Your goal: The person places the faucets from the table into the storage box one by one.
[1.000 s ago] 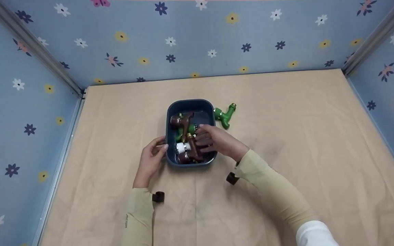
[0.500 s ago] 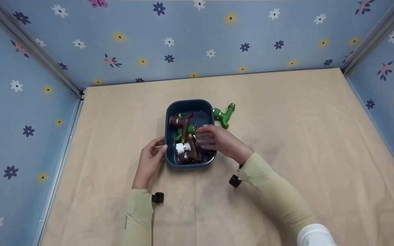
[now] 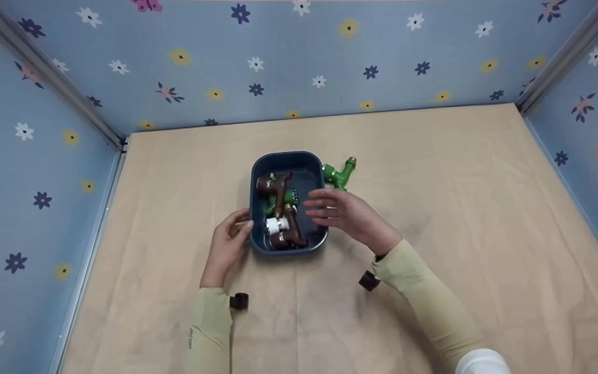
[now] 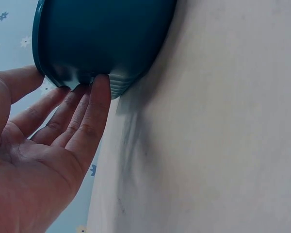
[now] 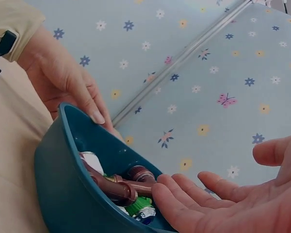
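A dark blue plastic bin (image 3: 312,174) holds several taps. Two brown taps (image 3: 293,223) lie one behind the other in it, with a green tap (image 3: 291,196) partly covered between them. A white-collared piece (image 3: 274,225) shows beside the nearer brown tap; the rest of it is hidden. My left hand (image 3: 225,249) touches the bin's left side, and in the left wrist view its fingertips (image 4: 101,90) meet the outer wall. Over the bin's right rim hovers my right hand (image 3: 356,218), fingers extended and nothing in them.
Just outside the bin's right side, another green tap (image 3: 341,174) lies on the tan-covered table (image 3: 434,171). Blue flowered panels (image 3: 299,57) enclose the back and both sides. Black wrist-camera mounts (image 3: 369,281) jut from the sleeves.
My right hand has drawn back from above the taps toward the bin's right rim, its fingers spreading straighter. It now covers part of the outer green tap. My left hand keeps its place.
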